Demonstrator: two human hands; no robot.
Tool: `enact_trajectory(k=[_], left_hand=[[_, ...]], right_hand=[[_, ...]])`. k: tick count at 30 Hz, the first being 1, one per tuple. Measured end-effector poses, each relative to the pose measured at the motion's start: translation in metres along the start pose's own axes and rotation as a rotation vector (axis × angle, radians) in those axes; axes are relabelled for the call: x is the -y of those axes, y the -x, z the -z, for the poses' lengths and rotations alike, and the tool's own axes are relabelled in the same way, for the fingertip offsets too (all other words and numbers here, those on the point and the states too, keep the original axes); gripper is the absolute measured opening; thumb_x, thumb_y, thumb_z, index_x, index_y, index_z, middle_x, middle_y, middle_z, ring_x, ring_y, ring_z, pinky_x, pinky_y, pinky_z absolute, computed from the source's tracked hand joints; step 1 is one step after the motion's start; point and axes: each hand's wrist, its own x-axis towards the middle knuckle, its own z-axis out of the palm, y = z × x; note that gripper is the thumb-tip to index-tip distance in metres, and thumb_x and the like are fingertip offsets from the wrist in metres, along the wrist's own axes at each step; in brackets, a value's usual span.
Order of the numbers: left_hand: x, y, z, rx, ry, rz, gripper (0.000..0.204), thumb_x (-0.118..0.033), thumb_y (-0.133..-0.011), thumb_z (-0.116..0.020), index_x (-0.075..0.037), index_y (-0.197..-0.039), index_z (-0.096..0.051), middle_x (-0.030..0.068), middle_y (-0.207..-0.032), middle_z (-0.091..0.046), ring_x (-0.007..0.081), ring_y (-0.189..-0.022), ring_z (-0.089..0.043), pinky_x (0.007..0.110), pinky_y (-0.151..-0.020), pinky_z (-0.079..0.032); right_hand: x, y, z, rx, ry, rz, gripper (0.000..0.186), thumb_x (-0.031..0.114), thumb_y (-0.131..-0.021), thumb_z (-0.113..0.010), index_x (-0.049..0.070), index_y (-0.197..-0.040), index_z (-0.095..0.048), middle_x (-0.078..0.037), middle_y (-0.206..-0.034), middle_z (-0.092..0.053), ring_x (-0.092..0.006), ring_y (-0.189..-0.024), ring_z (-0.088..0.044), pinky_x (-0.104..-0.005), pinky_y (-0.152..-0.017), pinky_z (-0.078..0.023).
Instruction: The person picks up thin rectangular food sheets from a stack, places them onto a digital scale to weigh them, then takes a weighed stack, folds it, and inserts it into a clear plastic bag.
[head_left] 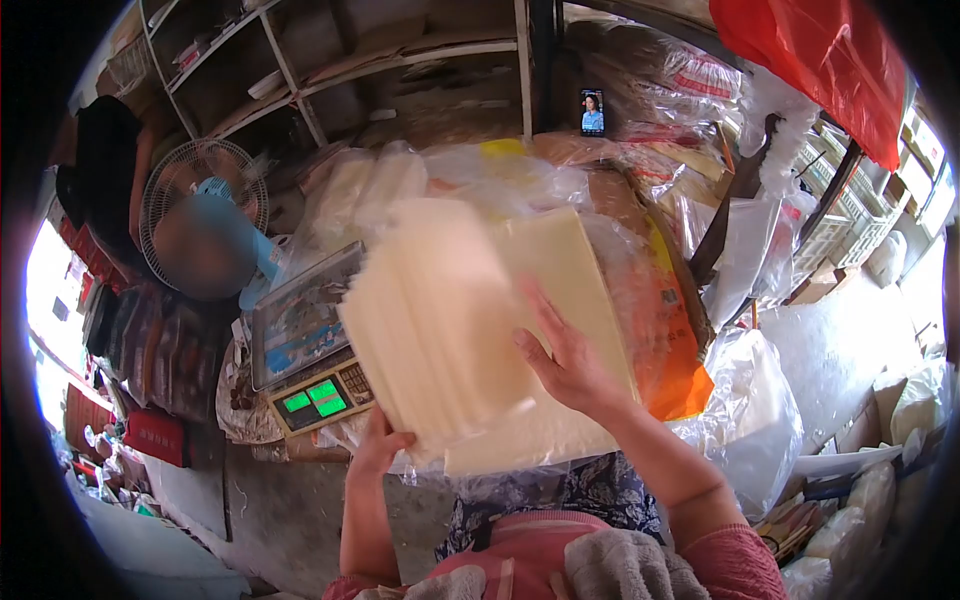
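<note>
A thick, fanned stack of thin cream sheets (430, 320) is tilted up in front of me, blurred by motion. My left hand (378, 443) grips its lower left corner, with the thumb on top. Beneath and to the right lies a flat pile of similar cream sheets (585, 330). My right hand (570, 365) is over that pile beside the stack's right edge, fingers stretched and thumb apart, holding nothing. Whether its fingertips touch a sheet I cannot tell. Paper or plastic, the sheets' material is unclear.
Left of the stack stands a digital scale (318, 395) with lit green displays. A fan (205, 215) is beyond it, near a person in dark clothing (105, 170). An orange sack (675, 360) and clear plastic bags (760, 410) lie right. A phone (592, 112) stands at the back.
</note>
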Motion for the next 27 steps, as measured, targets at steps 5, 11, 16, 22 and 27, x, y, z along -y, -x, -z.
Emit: enact_trajectory(k=[5, 11, 16, 22, 27], left_hand=[[-0.013, -0.047, -0.071, 0.218, -0.420, 0.076, 0.075, -0.019, -0.078, -0.076, -0.001, -0.139, -0.036, 0.0116, -0.133, -0.048, 0.0184, -0.101, -0.059, 0.034, -0.083, -0.051], [0.014, -0.096, -0.055, -0.132, -0.254, 0.227, 0.058, -0.050, -0.094, -0.046, -0.003, -0.126, -0.054, 0.0120, -0.112, -0.061, 0.0212, -0.097, -0.061, 0.036, -0.087, -0.048], [0.031, -0.107, -0.104, -0.128, -0.055, 0.257, 0.052, -0.038, -0.095, -0.044, 0.004, -0.123, -0.053, 0.0177, -0.114, -0.061, 0.0240, -0.101, -0.059, 0.033, -0.087, -0.047], [-0.008, -0.093, -0.129, -0.101, 0.123, -0.026, 0.052, -0.038, -0.096, -0.044, 0.001, -0.130, -0.048, 0.0144, -0.118, -0.060, 0.0235, -0.099, -0.061, 0.034, -0.085, -0.050], [-0.025, -0.102, -0.105, 0.094, 0.298, -0.160, 0.041, -0.022, -0.097, -0.045, -0.002, -0.133, -0.046, 0.0087, -0.131, -0.053, 0.0201, -0.119, -0.052, 0.032, -0.098, -0.043]], right_hand=[[-0.131, 0.065, -0.041, -0.005, -0.284, -0.446, 0.043, 0.023, -0.102, -0.039, 0.000, -0.138, -0.038, -0.012, -0.135, -0.050, -0.0239, -0.127, -0.045, -0.0324, -0.105, -0.033], [-0.133, 0.043, -0.006, -0.149, -0.705, -0.851, 0.050, 0.041, -0.099, -0.041, 0.001, -0.127, -0.053, -0.012, -0.119, -0.059, -0.0222, -0.109, -0.054, -0.0315, -0.094, -0.042], [-0.121, 0.035, -0.039, -0.067, -0.493, -0.851, 0.051, 0.039, -0.100, -0.035, 0.002, -0.132, -0.047, -0.015, -0.128, -0.053, -0.0242, -0.119, -0.048, -0.0365, -0.102, -0.037], [-0.040, 0.009, -0.031, -0.257, -0.719, -0.744, 0.050, 0.033, -0.104, -0.032, 0.006, -0.146, -0.028, -0.008, -0.145, -0.037, -0.0195, -0.128, -0.039, -0.0326, -0.107, -0.031], [-0.047, 0.016, 0.011, -0.103, -0.928, -0.367, 0.044, 0.016, -0.102, -0.038, 0.005, -0.144, -0.033, -0.004, -0.141, -0.043, -0.0158, -0.129, -0.041, -0.0285, -0.105, -0.033]])
